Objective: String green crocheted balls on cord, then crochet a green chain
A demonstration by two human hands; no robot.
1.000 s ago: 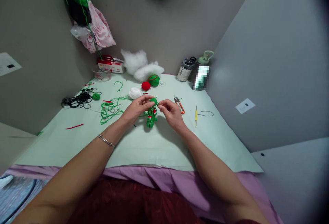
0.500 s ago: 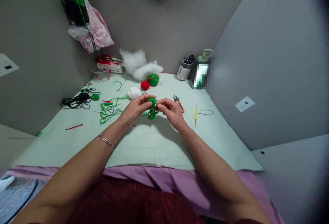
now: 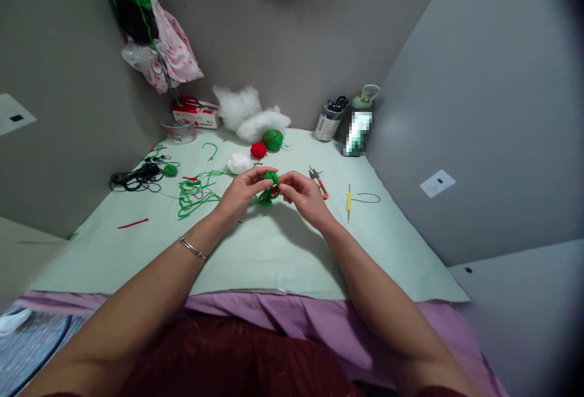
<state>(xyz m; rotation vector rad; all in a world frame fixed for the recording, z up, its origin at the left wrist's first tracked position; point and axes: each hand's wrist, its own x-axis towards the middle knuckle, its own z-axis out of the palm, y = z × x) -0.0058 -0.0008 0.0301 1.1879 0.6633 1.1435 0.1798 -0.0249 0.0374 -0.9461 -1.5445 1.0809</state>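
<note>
The person's left hand (image 3: 241,193) pinches a green yarn piece (image 3: 272,176) between thumb and fingers, held above the middle of the table (image 3: 269,257). The right hand (image 3: 305,196) meets it there, fingertips drawn together on its edge, seemingly on a small red part, though fingers hide much. Snips (image 3: 324,193) lie just beyond the right hand, a yellow hook (image 3: 349,202) farther right. Past the left hand sit a white ball (image 3: 239,164), a red ball (image 3: 258,150) and loose green strands (image 3: 188,207).
</note>
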